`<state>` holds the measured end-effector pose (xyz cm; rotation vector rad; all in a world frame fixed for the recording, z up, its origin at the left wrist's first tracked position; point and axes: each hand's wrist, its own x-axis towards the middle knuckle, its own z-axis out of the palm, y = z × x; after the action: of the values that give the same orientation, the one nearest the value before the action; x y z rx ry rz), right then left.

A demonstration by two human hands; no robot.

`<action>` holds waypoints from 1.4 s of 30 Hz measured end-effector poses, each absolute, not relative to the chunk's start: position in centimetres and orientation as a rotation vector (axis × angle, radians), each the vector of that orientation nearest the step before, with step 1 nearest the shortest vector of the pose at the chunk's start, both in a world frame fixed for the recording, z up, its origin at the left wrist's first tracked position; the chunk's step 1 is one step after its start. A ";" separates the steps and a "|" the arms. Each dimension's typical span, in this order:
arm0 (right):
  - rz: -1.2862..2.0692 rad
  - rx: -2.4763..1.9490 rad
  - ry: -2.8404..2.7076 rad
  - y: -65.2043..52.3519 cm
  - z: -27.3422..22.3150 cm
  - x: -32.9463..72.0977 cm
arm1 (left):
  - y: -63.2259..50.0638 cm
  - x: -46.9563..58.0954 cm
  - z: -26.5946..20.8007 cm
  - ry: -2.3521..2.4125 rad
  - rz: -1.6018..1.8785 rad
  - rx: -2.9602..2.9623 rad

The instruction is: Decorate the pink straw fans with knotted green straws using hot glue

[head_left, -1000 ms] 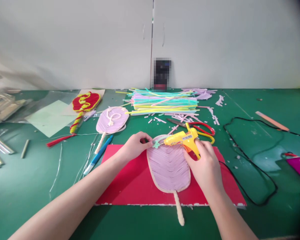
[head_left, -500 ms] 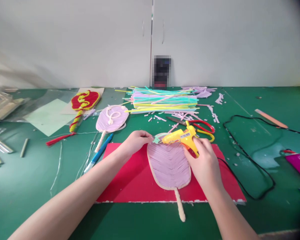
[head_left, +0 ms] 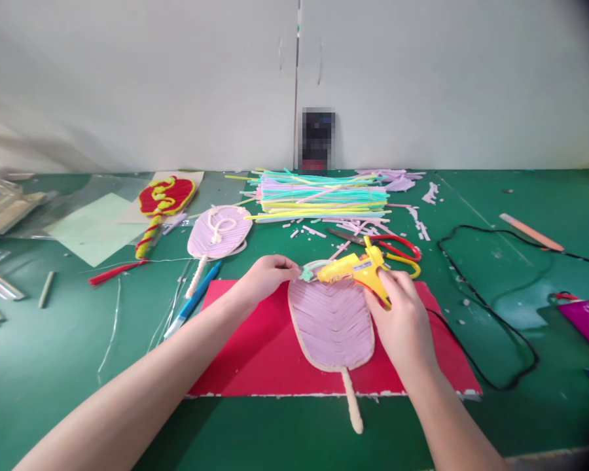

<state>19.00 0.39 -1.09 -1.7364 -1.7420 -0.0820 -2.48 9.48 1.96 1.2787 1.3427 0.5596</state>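
Observation:
My right hand is wrapped round a yellow glue gun, its nozzle pointing left over the top of a purple fan. In a pinch at the fan's upper left edge, my left hand holds a small mint-green pipe cleaner piece, close to the nozzle. Whether nozzle and piece touch, I cannot tell. The fan has a cream rim and a cream handle toward me, and it lies on a red board.
Behind the hands lie red-and-yellow scissors and a bundle of pipe cleaners. A second purple fan, a blue pen and a red fan are to the left. A black cord loops on the right.
Both hands keep nearly the same place. My right index finger sits slightly differently near the glue gun's trigger.

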 end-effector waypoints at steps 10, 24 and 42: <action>-0.090 -1.766 -1.723 0.4 -0.8 18.8 | 9.5 -2.4 2.0 1.336 0.542 1.284; -0.079 -1.719 -1.739 0.5 -0.8 18.6 | 9.5 -2.6 1.6 1.306 0.549 1.288; -0.138 -1.796 -1.717 0.4 -0.6 18.8 | 9.5 -2.7 1.7 1.319 0.540 1.321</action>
<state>18.82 0.38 -0.63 -1.7955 -1.7166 -0.1376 -2.71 9.50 1.68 1.3212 1.3195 0.5405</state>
